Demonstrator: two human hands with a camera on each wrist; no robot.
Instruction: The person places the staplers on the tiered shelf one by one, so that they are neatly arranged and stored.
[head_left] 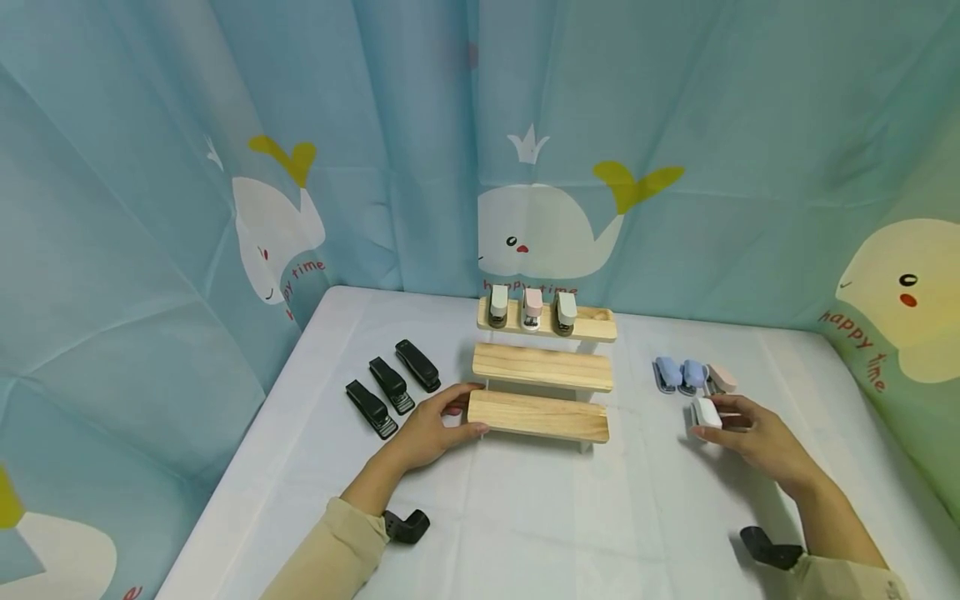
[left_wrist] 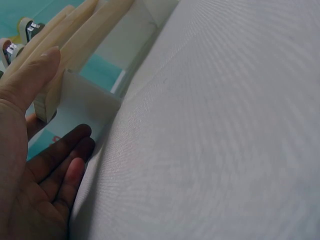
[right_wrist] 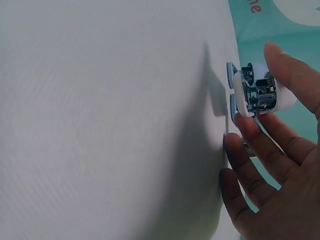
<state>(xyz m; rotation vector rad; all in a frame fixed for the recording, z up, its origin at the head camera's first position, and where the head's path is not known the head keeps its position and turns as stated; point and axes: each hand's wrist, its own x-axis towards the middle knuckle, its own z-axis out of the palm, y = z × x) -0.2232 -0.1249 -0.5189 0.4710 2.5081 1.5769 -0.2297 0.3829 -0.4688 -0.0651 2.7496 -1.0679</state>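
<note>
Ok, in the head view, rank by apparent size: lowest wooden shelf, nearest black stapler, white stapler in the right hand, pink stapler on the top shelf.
1. Lowest wooden shelf
2. Nearest black stapler
3. White stapler, pink stapler: too alike to rank; white is partly hidden.

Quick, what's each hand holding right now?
Left hand: gripping one end of the lowest pale rectangular wooden plank.
Right hand: pinching a small white stapler.

"happy time" in red letters [head_left: 842, 322], on curtain [head_left: 420, 92]
</note>
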